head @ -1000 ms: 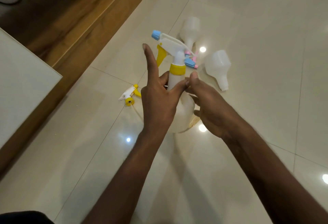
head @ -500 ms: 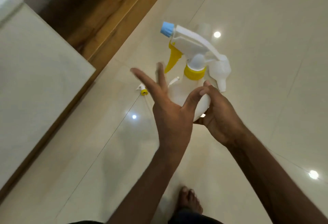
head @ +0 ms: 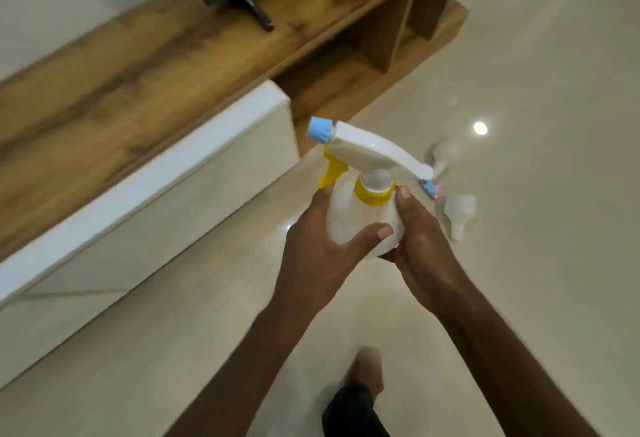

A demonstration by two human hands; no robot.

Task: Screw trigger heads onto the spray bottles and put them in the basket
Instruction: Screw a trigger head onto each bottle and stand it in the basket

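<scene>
From the head camera, both hands hold one white spray bottle (head: 349,218) up in the air, above the shiny pale floor (head: 540,263). The left hand (head: 322,246) wraps around the left side of the bottle, and its thumb lies across the front. The right hand (head: 420,246) cups the right side and the bottom, with its thumb pointing up beside the yellow ring. So both hands are grasping the bottle.

A trigger head (head: 367,156) sits on top of the bottle. It is white, with a blue tip, a yellow lever and a yellow ring at the neck.

Down on the floor, past the right hand, lies another white bottle (head: 459,215) with no head on it. A second one (head: 445,156) lies a bit farther away and looks blurry.

On the left are a white block (head: 166,194) and a wooden shelf (head: 173,52). A bare foot (head: 367,367) shows at the bottom.
</scene>
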